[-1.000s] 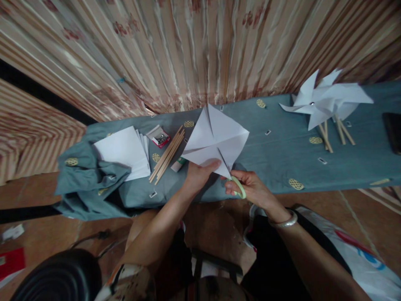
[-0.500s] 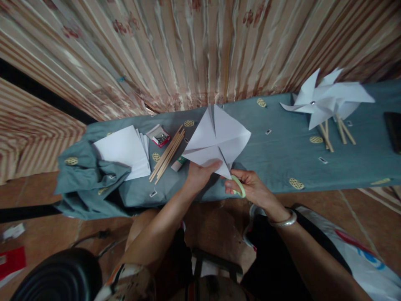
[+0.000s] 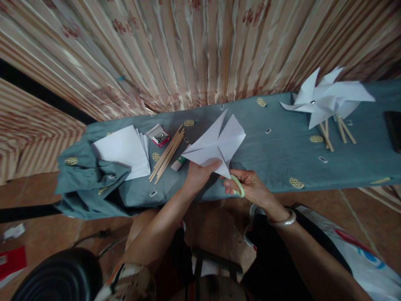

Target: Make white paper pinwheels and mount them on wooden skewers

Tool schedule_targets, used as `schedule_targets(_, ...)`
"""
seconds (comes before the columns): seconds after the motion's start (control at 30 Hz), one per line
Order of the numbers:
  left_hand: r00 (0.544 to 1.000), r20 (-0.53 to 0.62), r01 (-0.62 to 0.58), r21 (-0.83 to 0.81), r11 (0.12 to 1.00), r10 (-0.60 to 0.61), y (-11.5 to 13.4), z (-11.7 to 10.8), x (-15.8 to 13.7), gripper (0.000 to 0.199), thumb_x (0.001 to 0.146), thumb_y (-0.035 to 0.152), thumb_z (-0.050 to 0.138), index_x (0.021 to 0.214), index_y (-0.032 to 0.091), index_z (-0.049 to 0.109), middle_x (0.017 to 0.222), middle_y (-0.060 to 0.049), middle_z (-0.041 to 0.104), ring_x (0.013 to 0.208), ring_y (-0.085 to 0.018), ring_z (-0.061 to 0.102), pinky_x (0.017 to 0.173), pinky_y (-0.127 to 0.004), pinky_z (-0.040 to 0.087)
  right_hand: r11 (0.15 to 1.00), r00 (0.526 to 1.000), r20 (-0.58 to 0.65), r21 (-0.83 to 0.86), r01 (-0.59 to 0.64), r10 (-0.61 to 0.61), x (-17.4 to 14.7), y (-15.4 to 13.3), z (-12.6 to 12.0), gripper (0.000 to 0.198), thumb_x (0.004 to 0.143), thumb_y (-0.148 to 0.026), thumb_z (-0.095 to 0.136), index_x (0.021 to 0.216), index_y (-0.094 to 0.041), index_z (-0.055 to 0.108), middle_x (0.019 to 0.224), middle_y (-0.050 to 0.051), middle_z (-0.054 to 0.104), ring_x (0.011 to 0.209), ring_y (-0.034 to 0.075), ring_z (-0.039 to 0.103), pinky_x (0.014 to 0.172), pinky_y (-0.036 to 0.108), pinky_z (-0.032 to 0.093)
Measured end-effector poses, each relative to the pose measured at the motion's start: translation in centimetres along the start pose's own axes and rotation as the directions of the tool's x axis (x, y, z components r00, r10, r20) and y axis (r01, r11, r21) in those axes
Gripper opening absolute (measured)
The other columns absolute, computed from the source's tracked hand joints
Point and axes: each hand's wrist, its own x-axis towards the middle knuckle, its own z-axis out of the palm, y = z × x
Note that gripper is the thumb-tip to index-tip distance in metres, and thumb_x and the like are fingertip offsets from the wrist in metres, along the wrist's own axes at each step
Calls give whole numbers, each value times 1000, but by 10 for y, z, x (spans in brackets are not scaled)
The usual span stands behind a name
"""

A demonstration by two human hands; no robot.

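A square white paper sheet (image 3: 209,144), slit from its corners toward the middle, is pinched in my left hand (image 3: 201,175), thumb on top. Its flaps stand apart and bend upward. My right hand (image 3: 247,184) has its fingers in the light green handles of a pair of scissors (image 3: 237,186), at the paper's near right corner. The blades are hidden by the paper. Just left of the sheet lie several thin wooden sticks (image 3: 167,154) and a small green-and-white box (image 3: 178,163), partly covered by the paper.
On the teal cloth-covered table (image 3: 272,159), a stack of white paper (image 3: 123,150) lies at the left beside an open red-and-white box of metal pins (image 3: 159,136). White paper pinwheels (image 3: 326,98) on sticks lie at the right, with a dark object (image 3: 393,129) past them. A striped curtain (image 3: 200,50) hangs behind.
The paper's far flaps have bent up and drawn inward, so the gap between them is wider. Both hands have stayed almost in place, the scissors shifting very slightly left.
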Motion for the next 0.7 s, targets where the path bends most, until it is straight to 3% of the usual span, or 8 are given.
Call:
schedule_targets(0.17,999,-44,-27,-46,999,25,2,-4,4,28,59,29,78,83,19,67,84,-5,73,81,-24,66,80,-38,53,998,997,74,-60,-30,35,-9,-2,-5,50,63,-59,80,85,-17,65,68,0,66,58,10,58,55,22,46)
schedule_targets(0.33,995,-86,-59,-170,984,45,3,-12,13,42,56,25,81,96,19,70,80,-3,73,87,-25,68,82,-37,53,985,977,186,-156,-75,104,-26,-13,-22,54,66,-62,77,90,-15,65,70,2,66,60,13,59,56,26,47)
schedule_targets(0.43,998,-67,-31,-218,975,17,4,-16,14,47,55,26,81,100,17,70,83,-3,73,82,-22,68,79,-35,53,985,976,180,-146,-93,119,-35,-15,-39,57,65,-63,78,93,-15,66,70,2,67,60,13,59,56,26,47)
schedule_targets(0.5,999,-40,-2,-233,972,-7,5,-16,13,48,54,26,82,100,17,70,86,-3,74,80,-21,67,79,-33,53,988,996,77,-152,-24,36,-37,-14,-51,56,64,-63,78,92,-16,69,70,3,68,60,13,59,57,26,48)
schedule_targets(0.57,999,8,33,-236,971,-32,5,-15,10,49,53,25,82,100,18,70,86,-3,74,80,-20,67,80,-33,52,985,984,-140,-147,87,-108,-35,-13,-64,54,63,-61,80,94,-19,70,72,2,70,62,14,61,60,27,49)
schedule_targets(0.63,997,60,69,-231,971,-56,3,-12,6,50,51,23,82,99,18,70,86,-3,74,81,-20,67,84,-34,52,970,902,-365,-160,183,-231,-31,-13,-73,51,62,-57,82,97,-22,69,77,2,72,68,16,63,63,28,50)
schedule_targets(0.7,989,114,112,-207,972,-90,0,-9,2,49,49,22,83,96,18,70,89,-4,75,84,-21,67,89,-37,51,953,817,-493,-202,227,-299,-26,-16,-80,50,60,-54,84,96,-23,69,82,2,73,72,17,64,63,28,50)
